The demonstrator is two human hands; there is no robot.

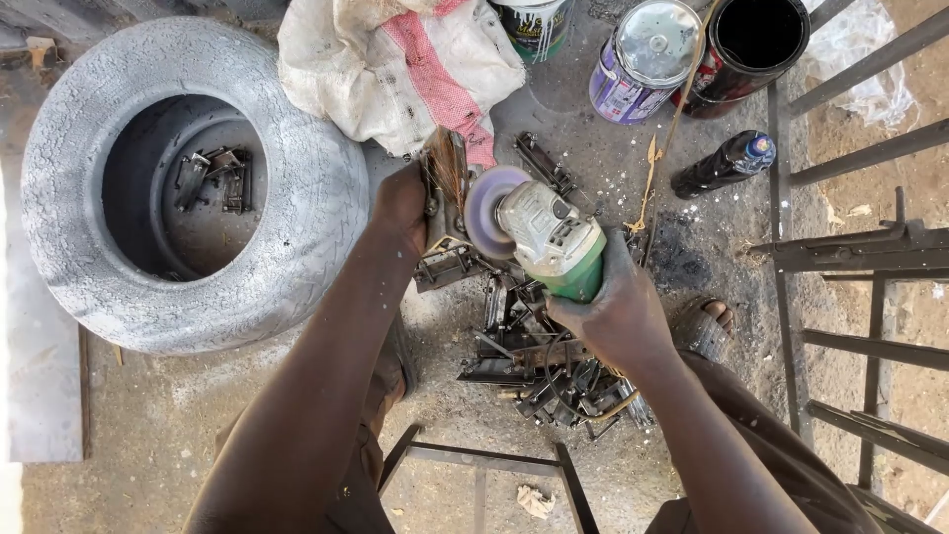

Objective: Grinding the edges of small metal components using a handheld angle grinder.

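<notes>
Grinding is the step in hand. The right hand (pixel 613 316) is wrapped around a green grinder (pixel 554 242), its disc (pixel 491 203) touching a metal bracket (pixel 445 193) that the left hand (pixel 403 203) pinches upright over the floor (pixel 198 396). More brackets (pixel 534 361) lie piled below. A next pass likely calls for a firm grip and fingers kept off the disc.

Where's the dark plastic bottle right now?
In the head view, the dark bottle lies on the ground at upper right, below the open black can and beside the metal frame bars.
</notes>
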